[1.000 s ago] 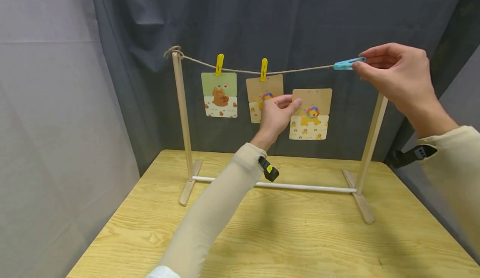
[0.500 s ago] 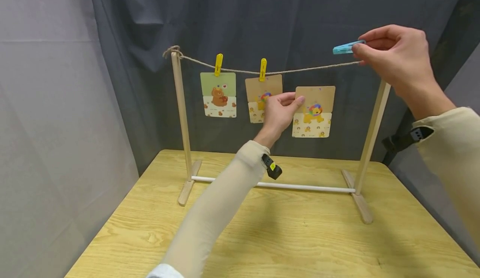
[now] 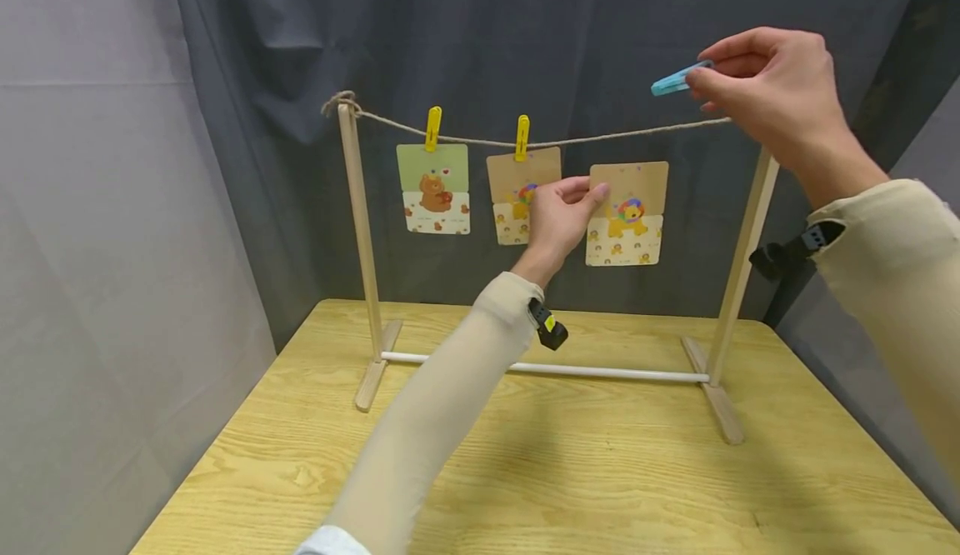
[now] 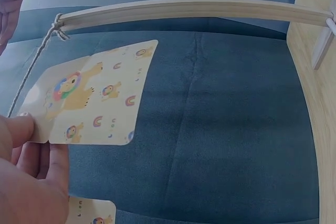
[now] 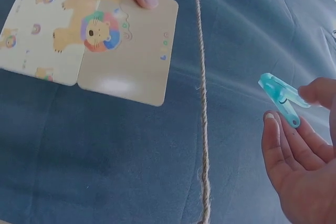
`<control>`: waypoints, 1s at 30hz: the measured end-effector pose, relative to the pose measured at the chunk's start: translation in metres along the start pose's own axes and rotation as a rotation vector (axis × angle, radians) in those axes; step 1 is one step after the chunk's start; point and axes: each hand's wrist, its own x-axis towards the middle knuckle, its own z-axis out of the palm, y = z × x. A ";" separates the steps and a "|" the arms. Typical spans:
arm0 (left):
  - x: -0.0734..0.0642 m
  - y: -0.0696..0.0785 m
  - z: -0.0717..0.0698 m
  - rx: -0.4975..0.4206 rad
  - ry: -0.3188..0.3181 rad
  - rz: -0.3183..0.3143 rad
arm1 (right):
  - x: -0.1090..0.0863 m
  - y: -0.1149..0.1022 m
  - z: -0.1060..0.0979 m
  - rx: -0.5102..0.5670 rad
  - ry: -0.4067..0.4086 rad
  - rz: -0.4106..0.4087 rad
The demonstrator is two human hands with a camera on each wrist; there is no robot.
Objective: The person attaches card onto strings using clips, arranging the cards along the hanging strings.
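My left hand (image 3: 558, 222) pinches the left edge of a tan and cream lion card (image 3: 627, 215) between thumb and fingers. The card hangs just below the rope (image 3: 630, 132), apart from it in the right wrist view. Above the rope, my right hand (image 3: 780, 88) pinches a light blue clothespin (image 3: 671, 82) by its handle ends. To the left, a green bear card (image 3: 433, 188) and a second lion card (image 3: 517, 176) hang from the rope under yellow clothespins (image 3: 522, 138). My left hand partly covers the second lion card.
The rope runs between two wooden posts (image 3: 358, 230), tied at the left one. A white rod (image 3: 615, 371) joins their feet on the wooden table (image 3: 480, 472). A dark curtain (image 3: 300, 205) hangs behind.
My right hand has lifted the blue clothespin off the rope level and moved up, then slightly left. My left hand has raised the lion card a little and shifted it slightly right.
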 end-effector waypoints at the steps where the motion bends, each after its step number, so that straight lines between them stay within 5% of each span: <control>1: 0.001 0.000 0.001 0.000 0.005 0.001 | 0.001 -0.001 0.001 -0.001 -0.004 0.000; 17: 0.009 -0.005 0.007 -0.005 0.038 -0.001 | 0.023 -0.006 0.022 -0.360 -0.075 -0.008; 30: 0.012 -0.005 0.008 0.029 0.084 -0.027 | 0.033 -0.006 0.034 -0.553 -0.231 -0.058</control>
